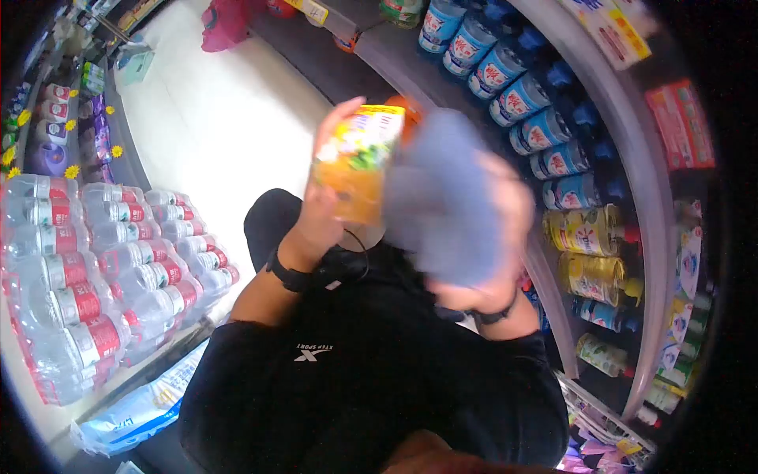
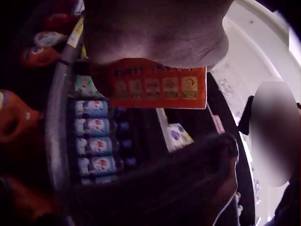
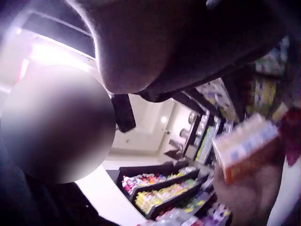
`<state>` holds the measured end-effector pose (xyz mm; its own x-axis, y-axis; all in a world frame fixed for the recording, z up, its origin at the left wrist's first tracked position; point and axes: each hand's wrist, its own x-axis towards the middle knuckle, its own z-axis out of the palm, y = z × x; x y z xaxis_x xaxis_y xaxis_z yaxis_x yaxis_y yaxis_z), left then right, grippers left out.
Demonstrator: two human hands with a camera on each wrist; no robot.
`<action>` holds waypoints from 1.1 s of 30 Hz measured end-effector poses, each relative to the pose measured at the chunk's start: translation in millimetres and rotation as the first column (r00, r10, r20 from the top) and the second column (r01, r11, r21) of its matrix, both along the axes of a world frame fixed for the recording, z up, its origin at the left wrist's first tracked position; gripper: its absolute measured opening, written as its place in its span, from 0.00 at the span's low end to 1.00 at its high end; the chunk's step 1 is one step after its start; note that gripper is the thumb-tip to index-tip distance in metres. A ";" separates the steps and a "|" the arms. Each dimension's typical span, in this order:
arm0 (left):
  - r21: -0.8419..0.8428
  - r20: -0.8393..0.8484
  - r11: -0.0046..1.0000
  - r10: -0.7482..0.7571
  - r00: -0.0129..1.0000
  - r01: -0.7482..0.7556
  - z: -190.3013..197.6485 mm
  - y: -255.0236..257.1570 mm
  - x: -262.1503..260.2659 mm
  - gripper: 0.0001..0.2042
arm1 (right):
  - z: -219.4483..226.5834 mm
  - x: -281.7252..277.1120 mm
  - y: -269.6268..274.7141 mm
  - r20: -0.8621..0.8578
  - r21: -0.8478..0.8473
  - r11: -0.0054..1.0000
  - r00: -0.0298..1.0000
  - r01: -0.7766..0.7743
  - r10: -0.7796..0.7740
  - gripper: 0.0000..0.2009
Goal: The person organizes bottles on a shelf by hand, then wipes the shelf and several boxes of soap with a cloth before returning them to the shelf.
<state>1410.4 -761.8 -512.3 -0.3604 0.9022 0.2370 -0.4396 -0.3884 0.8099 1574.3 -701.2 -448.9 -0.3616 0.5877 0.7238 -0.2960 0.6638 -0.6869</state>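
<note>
My left hand (image 1: 320, 220) grips an orange and yellow box (image 1: 353, 178) with a printed, leafy picture on its face. In the left wrist view the box (image 2: 160, 89) shows an orange side with a row of small pictures below the hand. Right beside it, my right hand (image 1: 512, 201) holds a grey-blue cloth (image 1: 446, 197), strongly blurred in the head view. The cloth overlaps the box's right edge there. From the right wrist, a dark grey fold (image 3: 188, 42) fills the top, and the box (image 3: 247, 146) appears at the right in the left hand.
Shelves on the right hold a row of blue-labelled bottles (image 1: 519, 101) and yellow bottles (image 1: 588, 276). Packs of bottled drinks (image 1: 79, 296) stand at the left beside the pale floor (image 1: 217, 110). A pink bag (image 1: 225, 24) lies at the top, and a blue-white bag (image 1: 142, 407) lies lower left.
</note>
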 end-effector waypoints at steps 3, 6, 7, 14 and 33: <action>-0.202 -0.047 0.973 -0.128 0.991 0.116 21.2 4.7 13.4 0.60 | -0.3 -20.7 21.1 0.242 0.475 0.857 0.966 -0.199 0.090 0.21; 0.222 -0.440 0.975 0.074 0.895 0.028 7.1 3.8 11.9 0.65 | -5.6 -25.7 34.9 0.233 0.366 0.870 0.937 -0.331 0.259 0.22; 0.230 -0.425 0.973 0.116 0.898 -0.017 8.2 -0.3 15.5 0.68 | -8.8 -22.6 37.7 0.196 0.228 0.901 0.924 -0.368 0.328 0.23; 0.252 -0.482 0.961 0.226 0.847 -0.112 13.0 2.4 27.3 0.69 | -24.1 -29.9 37.3 -0.193 -0.444 0.797 0.912 -0.409 0.361 0.27; 0.608 -0.636 0.680 0.726 0.260 -0.410 -37.6 21.1 18.9 0.50 | -43.1 -26.4 39.4 -0.614 -0.763 -0.048 0.700 -0.644 0.366 0.29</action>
